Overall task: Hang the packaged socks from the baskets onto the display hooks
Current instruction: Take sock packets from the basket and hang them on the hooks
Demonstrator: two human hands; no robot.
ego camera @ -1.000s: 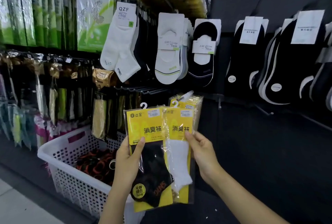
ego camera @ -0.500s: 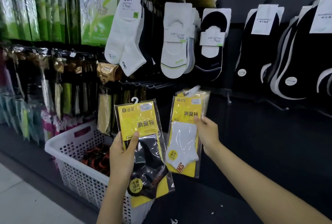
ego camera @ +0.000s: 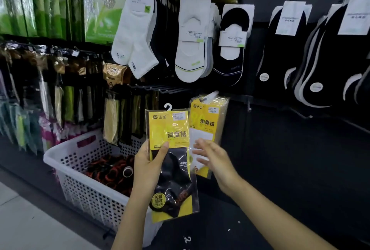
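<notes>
Head view | your left grip (ego camera: 148,167) is clamping the black-sock pack (ego camera: 174,127) upright, hook up | right grip (ego camera: 216,159) is hovering apart, blurred.

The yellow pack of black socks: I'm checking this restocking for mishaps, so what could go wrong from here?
The left hand alone holds the yellow-carded clear pack of black socks by one edge; it might slip. The open right hand, close before the hanging yellow packs of white socks, could knock them. The black pair may get hung among those white ones.
</notes>
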